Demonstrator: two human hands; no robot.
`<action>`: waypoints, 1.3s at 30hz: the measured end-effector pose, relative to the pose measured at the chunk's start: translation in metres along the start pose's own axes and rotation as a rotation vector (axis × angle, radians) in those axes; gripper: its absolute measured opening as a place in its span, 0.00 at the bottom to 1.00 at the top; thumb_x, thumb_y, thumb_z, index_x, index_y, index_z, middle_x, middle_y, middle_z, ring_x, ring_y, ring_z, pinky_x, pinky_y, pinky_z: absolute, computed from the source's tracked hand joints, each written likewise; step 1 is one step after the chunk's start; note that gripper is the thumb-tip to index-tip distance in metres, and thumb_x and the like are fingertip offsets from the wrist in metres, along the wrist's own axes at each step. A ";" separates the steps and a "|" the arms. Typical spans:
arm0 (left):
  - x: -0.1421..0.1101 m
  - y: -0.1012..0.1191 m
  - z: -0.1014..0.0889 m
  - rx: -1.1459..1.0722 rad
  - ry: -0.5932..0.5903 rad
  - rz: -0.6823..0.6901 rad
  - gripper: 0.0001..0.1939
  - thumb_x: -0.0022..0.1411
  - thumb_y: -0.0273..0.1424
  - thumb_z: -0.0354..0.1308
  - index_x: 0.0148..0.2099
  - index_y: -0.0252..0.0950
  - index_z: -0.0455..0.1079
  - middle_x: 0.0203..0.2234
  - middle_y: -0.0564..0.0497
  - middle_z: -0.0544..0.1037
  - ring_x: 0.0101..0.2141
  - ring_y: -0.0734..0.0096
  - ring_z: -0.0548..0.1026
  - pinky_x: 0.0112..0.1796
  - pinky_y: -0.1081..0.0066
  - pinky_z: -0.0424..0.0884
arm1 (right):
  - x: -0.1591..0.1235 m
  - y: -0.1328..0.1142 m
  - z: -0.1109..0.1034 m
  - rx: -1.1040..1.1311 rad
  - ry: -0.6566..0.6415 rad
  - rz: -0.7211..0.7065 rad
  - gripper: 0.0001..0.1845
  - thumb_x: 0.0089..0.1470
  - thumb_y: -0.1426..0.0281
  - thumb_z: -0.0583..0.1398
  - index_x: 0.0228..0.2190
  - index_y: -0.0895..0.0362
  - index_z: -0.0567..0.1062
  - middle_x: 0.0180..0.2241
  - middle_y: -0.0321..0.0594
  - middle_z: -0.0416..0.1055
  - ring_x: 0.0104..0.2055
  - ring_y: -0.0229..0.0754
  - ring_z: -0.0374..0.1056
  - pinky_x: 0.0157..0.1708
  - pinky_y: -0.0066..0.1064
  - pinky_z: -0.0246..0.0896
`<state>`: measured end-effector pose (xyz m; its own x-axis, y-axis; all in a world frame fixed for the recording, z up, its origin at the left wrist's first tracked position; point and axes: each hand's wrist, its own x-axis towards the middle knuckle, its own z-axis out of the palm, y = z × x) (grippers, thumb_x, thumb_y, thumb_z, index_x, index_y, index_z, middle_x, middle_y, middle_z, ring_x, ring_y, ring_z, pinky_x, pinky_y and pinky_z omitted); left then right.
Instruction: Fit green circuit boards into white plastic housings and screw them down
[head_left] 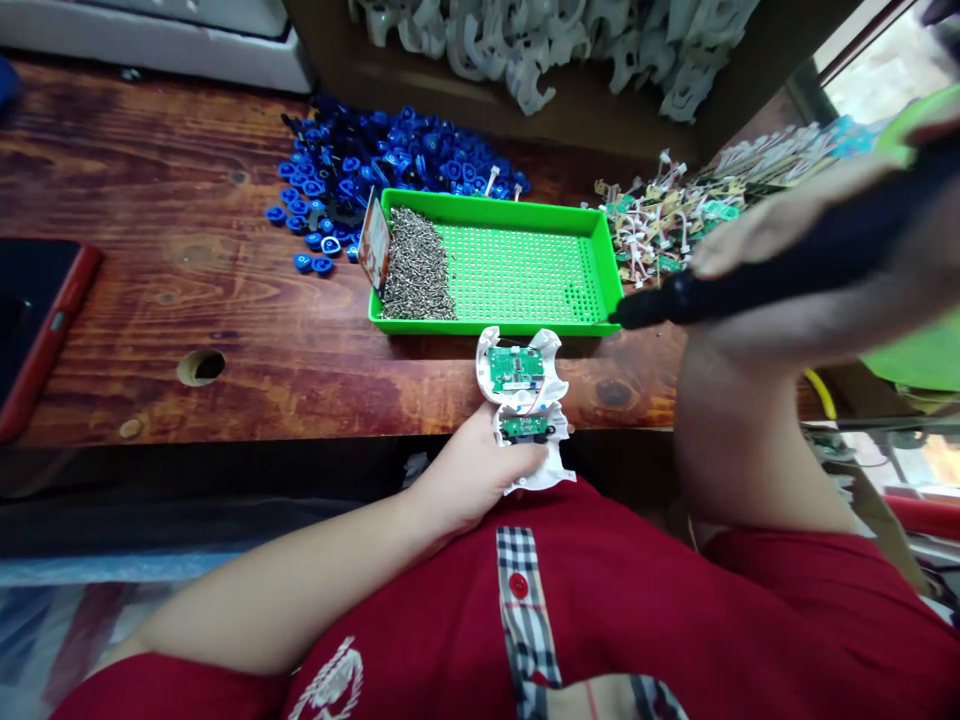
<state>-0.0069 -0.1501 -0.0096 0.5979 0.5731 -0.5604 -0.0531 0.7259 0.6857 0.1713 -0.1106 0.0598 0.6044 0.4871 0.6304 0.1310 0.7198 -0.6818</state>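
My left hand point(476, 465) grips a white plastic housing point(555, 465) at the table's front edge, thumb across its lower part. Two green circuit boards sit in the housing, an upper one point(516, 369) and a smaller lower one point(525, 428), with thin wires between the halves. My right hand point(795, 325), blurred, is wrapped round a black electric screwdriver point(817, 240). Its tip points left, at the right front corner of a green tray point(495, 328). Small silver screws point(414, 265) are heaped in the tray's left end.
Blue plastic parts point(405, 150) lie piled behind the tray. Wired connectors point(652, 220) are heaped to its right. White housings point(525, 40) fill a box at the back. A red-cased phone point(45, 320) lies far left, near a round hole point(201, 367) in the table.
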 end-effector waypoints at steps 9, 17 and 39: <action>0.002 0.000 -0.001 -0.092 -0.034 -0.045 0.25 0.46 0.20 0.62 0.48 0.35 0.68 0.43 0.46 0.78 0.40 0.63 0.76 0.40 0.67 0.69 | 0.014 0.075 0.000 -0.235 -0.178 0.041 0.12 0.51 0.52 0.55 0.33 0.44 0.61 0.17 0.29 0.55 0.17 0.33 0.53 0.16 0.30 0.49; 0.002 0.001 -0.001 -0.075 -0.035 -0.048 0.25 0.46 0.19 0.61 0.49 0.35 0.67 0.42 0.46 0.79 0.43 0.61 0.76 0.41 0.67 0.70 | 0.013 0.077 0.002 -0.203 -0.149 0.037 0.10 0.51 0.55 0.55 0.32 0.46 0.63 0.18 0.28 0.53 0.16 0.32 0.51 0.15 0.31 0.46; 0.002 -0.003 -0.004 -0.018 -0.036 -0.006 0.27 0.51 0.29 0.64 0.54 0.36 0.64 0.50 0.43 0.74 0.41 0.66 0.75 0.41 0.68 0.69 | 0.018 0.063 0.006 -0.166 -0.046 -0.031 0.09 0.50 0.59 0.56 0.31 0.48 0.61 0.18 0.28 0.56 0.16 0.31 0.54 0.14 0.30 0.48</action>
<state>-0.0086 -0.1498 -0.0147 0.6266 0.5547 -0.5474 -0.0631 0.7362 0.6738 0.1858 -0.0536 0.0306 0.5618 0.4907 0.6661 0.2795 0.6452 -0.7110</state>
